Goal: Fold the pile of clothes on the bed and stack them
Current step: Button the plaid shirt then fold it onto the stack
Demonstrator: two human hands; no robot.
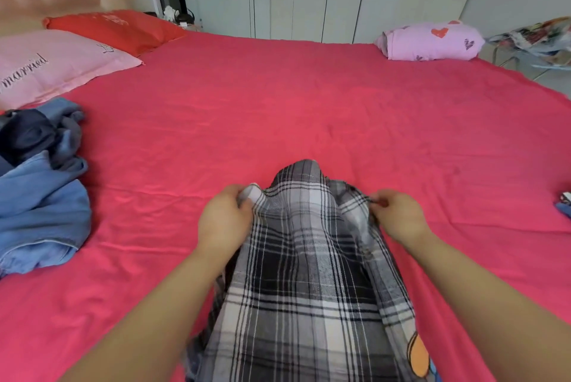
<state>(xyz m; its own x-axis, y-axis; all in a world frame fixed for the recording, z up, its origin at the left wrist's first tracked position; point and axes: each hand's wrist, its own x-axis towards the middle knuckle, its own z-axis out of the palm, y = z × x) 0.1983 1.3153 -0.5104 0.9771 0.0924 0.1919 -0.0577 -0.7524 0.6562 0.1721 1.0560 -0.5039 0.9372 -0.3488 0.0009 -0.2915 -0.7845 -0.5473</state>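
A black, grey and white plaid garment [309,273] stretches from the near edge of the bed toward its middle. My left hand [224,221] pinches its upper left edge. My right hand [398,216] pinches its upper right edge, so the cloth hangs between both hands with a hump in the middle. An orange patch [418,357] shows at the garment's lower right. A heap of unfolded blue and dark clothes [40,190] lies at the left on the pink-red bed sheet [309,97].
Pink pillow [52,66] and red pillow [117,29] lie at the far left by the padded headboard. A rolled lilac quilt with hearts [432,41] sits at the far right corner. A bit of blue cloth [565,205] shows at the right edge. White wardrobe doors stand behind the bed.
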